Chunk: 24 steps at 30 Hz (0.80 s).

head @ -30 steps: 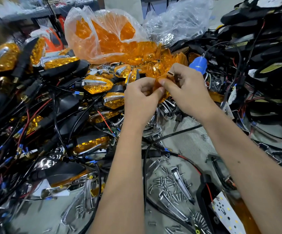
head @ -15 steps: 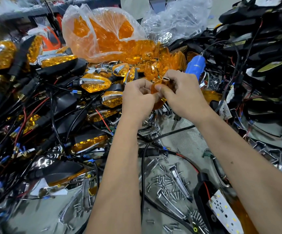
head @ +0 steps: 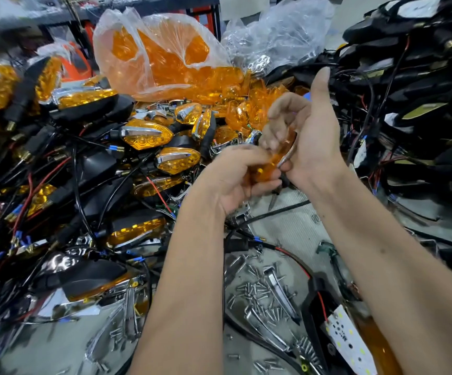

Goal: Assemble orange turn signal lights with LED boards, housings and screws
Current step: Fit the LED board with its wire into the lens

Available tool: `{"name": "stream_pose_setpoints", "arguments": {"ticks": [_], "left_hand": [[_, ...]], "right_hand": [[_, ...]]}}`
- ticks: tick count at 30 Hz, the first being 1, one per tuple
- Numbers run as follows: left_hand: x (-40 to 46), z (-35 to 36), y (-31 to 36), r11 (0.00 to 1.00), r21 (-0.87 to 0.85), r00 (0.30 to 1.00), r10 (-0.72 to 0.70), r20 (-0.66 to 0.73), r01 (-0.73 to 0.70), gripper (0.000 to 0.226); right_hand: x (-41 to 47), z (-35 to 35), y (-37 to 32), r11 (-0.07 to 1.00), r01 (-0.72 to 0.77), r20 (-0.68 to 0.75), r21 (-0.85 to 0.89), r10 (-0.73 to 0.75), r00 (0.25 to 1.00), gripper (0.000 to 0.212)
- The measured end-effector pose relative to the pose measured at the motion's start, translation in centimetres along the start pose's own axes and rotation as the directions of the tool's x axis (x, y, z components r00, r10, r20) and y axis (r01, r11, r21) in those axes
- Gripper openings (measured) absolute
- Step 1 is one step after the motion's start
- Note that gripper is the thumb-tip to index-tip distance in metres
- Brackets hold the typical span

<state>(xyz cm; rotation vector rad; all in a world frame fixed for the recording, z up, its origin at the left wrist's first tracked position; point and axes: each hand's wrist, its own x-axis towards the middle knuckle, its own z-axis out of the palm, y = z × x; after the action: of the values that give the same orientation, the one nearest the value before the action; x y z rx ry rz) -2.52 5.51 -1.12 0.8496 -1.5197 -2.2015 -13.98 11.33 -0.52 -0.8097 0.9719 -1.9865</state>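
Both my hands meet over the middle of the bench around one orange lens [head: 273, 161] with a chrome trim strip along its edge. My left hand [head: 242, 177] grips the lens's lower end with curled fingers. My right hand [head: 308, 136] cups the upper part, palm turned toward me, fingers curled on it and thumb pointing up. The hands are blurred by motion. A white LED board [head: 347, 339] lies in a black housing at the bottom right. Loose screws [head: 257, 290] lie scattered on the bench below my forearms.
Finished orange signal lights [head: 146, 133] with black stems and wires pile up at the left. A clear bag of orange lenses [head: 162, 58] stands at the back. Black housings [head: 422, 85] stack up at the right. Chrome trim strips [head: 278, 290] lie among the screws.
My right hand has turned palm-up with the thumb raised. The lens has rotated between the hands and come lower and nearer to me. The blue tool behind the hands is hidden now.
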Motion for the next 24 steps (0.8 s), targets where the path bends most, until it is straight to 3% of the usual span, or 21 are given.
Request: {"name": "stream_pose_setpoints", "arguments": {"ticks": [4,5,7,8,10,12,15,18,24], "left_hand": [[0.4,0.4,-0.6,0.949,0.243,0.961,0.239,-0.141,-0.201,0.022],[0.4,0.6,-0.8,0.882,0.361,0.918,0.371,-0.142,-0.301,0.023],[0.3,0.8,-1.0,0.626,0.606,0.763,0.645,-0.048,-0.491,0.022],[0.2,1.0,-1.0,0.508,0.659,0.697,0.716,0.036,-0.555,0.017],[0.1,1.2,-1.2,0.385,0.686,0.645,0.747,0.161,-0.617,0.007],[0.2,1.4,-1.5,0.339,0.705,0.621,0.763,0.181,-0.622,0.012],[0.6,1.0,-1.6,0.414,0.672,0.619,0.781,0.084,-0.614,0.015],[0.6,0.5,-1.5,0.524,0.592,0.679,0.733,0.053,-0.612,0.016],[0.5,0.9,-1.9,0.65,0.508,0.76,0.65,0.011,-0.564,0.017]], "right_hand": [[0.3,-0.1,0.0,0.998,0.053,-0.278,-0.027,-0.059,0.959,0.078],[0.4,-0.2,-0.2,0.998,0.069,-0.337,-0.011,-0.069,0.939,0.077],[0.6,-0.6,-0.6,0.994,0.096,-0.458,0.055,-0.06,0.887,0.077],[0.6,-0.9,-0.8,0.992,0.1,-0.516,0.078,-0.046,0.855,0.077],[0.8,-1.3,-0.9,0.991,0.087,-0.597,0.104,-0.008,0.802,0.077],[1.0,-1.4,-0.7,0.994,0.06,-0.628,0.09,0.01,0.778,0.076],[1.2,-1.5,-0.3,0.98,0.096,-0.571,-0.175,-0.181,0.801,0.076],[1.1,-2.2,0.0,0.781,0.198,-0.362,-0.592,-0.477,0.801,0.077],[0.5,-2.9,-0.2,0.486,0.243,-0.105,-0.84,-0.585,0.804,0.072]]}}
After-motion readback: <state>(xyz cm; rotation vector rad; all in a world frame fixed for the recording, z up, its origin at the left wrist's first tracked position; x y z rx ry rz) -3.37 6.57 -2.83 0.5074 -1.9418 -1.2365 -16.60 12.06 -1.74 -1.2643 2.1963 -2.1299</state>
